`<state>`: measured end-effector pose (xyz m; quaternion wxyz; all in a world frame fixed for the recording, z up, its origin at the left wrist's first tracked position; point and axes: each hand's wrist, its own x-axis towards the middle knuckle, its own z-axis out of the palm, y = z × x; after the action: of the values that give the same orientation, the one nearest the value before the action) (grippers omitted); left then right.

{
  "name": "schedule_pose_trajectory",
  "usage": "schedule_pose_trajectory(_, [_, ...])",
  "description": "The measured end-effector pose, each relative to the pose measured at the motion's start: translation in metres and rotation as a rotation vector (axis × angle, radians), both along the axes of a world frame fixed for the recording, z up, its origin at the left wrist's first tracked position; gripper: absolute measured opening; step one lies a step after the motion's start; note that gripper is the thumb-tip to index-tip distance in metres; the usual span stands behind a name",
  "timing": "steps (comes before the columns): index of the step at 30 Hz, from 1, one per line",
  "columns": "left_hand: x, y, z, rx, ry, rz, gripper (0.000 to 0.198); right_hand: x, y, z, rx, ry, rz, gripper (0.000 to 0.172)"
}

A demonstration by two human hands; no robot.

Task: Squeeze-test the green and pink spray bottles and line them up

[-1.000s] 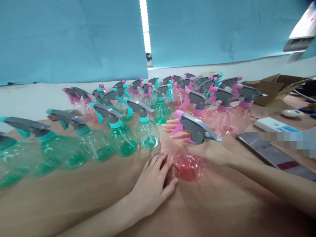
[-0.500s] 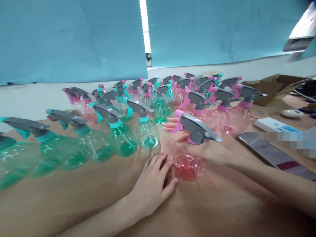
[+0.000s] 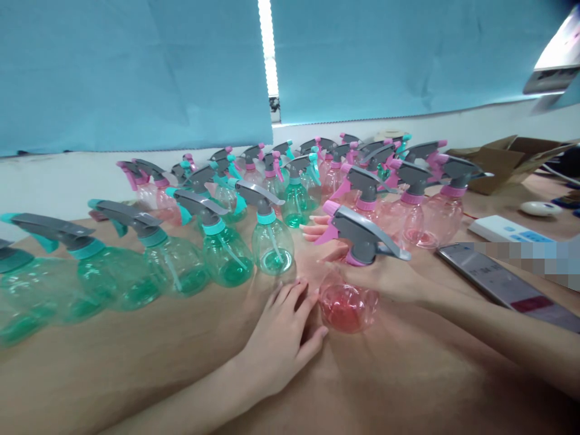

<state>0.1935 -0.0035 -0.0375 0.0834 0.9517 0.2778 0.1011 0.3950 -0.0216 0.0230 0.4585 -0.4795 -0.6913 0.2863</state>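
Note:
A pink spray bottle (image 3: 348, 308) with a grey and pink trigger head (image 3: 362, 232) stands upright before me. My left hand (image 3: 285, 332) lies open on the table just left of it, fingers slightly apart and the fingertips near its base. Behind that bottle my right hand (image 3: 322, 254) is stretched leftward, its fingers extended and open; the bottle and its head partly hide the palm. Closest to the right fingertips are a green spray bottle (image 3: 295, 202) and a clear green one with a turquoise collar (image 3: 273, 248).
More green spray bottles (image 3: 181, 266) form a row on the left, with several pink ones (image 3: 441, 217) at right and behind. On the right lie a phone (image 3: 493, 281), a white and blue box (image 3: 510, 229), a white mouse (image 3: 540, 209) and an open cardboard box (image 3: 502, 160).
Both hands and the pink bottle stay in place. The whole view has shifted very slightly.

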Motion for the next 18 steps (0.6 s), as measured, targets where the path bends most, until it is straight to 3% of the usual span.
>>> schedule_pose_trajectory(7, [-0.0005, -0.0008, -0.0007, 0.009, -0.003, -0.001, 0.042, 0.0020, 0.0010, -0.0037, 0.036, 0.030, -0.019, 0.059])
schedule_pose_trajectory(18, [-0.0008, 0.0004, -0.0014, 0.009, -0.023, -0.005, 0.041, 0.0021, -0.0016, -0.0031, 0.061, 0.035, 0.004, 0.067])
